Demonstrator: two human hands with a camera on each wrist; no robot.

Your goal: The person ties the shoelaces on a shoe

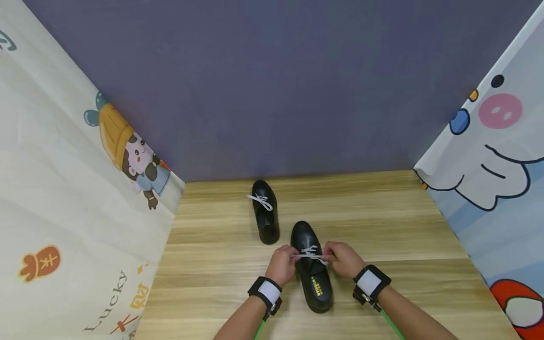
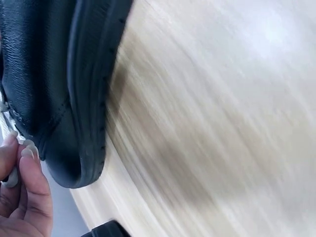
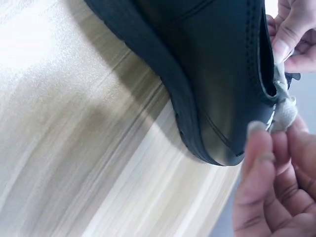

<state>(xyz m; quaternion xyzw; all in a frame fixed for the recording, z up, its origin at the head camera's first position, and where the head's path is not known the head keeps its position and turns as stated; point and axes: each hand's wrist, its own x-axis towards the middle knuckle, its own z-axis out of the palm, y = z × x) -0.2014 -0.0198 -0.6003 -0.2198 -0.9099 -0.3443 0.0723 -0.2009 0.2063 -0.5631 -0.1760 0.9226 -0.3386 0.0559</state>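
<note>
A black leather shoe (image 1: 303, 235) with white laces stands on the wooden floor between my two hands. Its white shoelace (image 1: 310, 256) stretches level across the shoe's opening. On the left side my left hand (image 1: 282, 264) pinches one part of the lace between thumb and fingertips. My right hand (image 1: 343, 259) pinches the lace on the right side of the shoe. In the right wrist view, a bunched knot of lace (image 3: 285, 112) sits right at the right fingertips. The left wrist view shows the left fingertips (image 2: 28, 150) together beside the shoe's toe.
A second black shoe (image 1: 265, 217), its white laces lying over it, stands farther forward and left. A dark blue-grey wall panel (image 1: 297, 94) rises behind the floor (image 1: 382, 212). Printed curtains (image 1: 63, 189) hang on both sides. Green cords (image 1: 391, 325) run from the wrist straps.
</note>
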